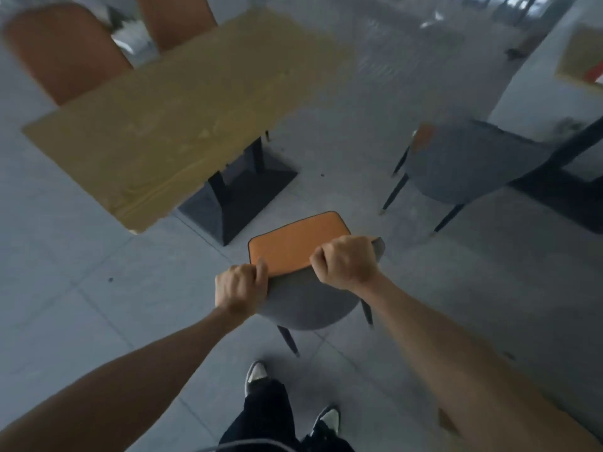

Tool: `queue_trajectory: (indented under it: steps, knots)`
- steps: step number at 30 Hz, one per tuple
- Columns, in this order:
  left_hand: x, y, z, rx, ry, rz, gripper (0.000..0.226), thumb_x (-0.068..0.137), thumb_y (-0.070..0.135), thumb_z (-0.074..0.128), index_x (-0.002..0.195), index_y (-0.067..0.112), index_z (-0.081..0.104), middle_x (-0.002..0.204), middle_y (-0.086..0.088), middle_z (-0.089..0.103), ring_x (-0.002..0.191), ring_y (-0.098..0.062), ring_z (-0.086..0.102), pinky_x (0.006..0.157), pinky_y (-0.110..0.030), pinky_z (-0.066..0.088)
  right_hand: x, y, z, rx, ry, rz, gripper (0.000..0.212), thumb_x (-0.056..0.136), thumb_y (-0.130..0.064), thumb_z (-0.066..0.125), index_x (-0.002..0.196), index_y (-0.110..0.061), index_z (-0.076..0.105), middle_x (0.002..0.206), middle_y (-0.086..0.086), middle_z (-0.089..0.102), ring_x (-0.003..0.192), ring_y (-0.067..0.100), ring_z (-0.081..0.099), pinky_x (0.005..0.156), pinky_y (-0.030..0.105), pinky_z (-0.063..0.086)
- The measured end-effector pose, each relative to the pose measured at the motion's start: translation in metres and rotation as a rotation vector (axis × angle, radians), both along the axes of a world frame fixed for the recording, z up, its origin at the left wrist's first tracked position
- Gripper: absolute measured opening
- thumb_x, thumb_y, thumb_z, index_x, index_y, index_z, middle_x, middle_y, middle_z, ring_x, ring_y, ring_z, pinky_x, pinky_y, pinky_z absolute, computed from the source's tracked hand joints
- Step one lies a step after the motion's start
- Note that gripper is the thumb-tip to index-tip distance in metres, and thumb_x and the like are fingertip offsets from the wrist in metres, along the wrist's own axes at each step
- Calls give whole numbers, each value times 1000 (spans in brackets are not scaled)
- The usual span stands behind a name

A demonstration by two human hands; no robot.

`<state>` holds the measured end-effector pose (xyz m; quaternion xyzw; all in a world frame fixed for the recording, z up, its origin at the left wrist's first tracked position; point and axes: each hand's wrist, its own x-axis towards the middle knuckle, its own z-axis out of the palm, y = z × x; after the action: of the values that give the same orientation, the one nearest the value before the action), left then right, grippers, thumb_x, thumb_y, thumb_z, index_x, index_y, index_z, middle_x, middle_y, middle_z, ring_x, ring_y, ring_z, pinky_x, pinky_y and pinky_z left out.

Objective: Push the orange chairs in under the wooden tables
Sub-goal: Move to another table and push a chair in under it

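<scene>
Two hands grip the grey backrest of an orange chair [298,243] at lower centre of the frame: left hand [239,288] closed over the left end of the rim, right hand [347,261] closed over the right end. Grip at both ends likely allows steering. Chair stands on the tiled floor [98,288], seat facing the wooden counter [169,115] at upper left, near its black base [235,200], not yet under. Two more orange chairs [62,50] sit beyond it. No legible writing or labels; frame blurred.
</scene>
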<state>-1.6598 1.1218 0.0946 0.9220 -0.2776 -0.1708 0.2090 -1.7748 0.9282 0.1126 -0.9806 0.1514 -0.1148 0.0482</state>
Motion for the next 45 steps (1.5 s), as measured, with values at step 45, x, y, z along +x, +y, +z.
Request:
queue_trajectory:
  steps: [45]
  knots:
    - [-252,-83,-108,69,-94,437,44,94,42,41,55,23,40,58,10,56,51,-10,50,51,-27,31,-131,-129,-122,177,198,664,26,83,-25,48,62,-16,59,59,2,57,53,25,51,48,31,37]
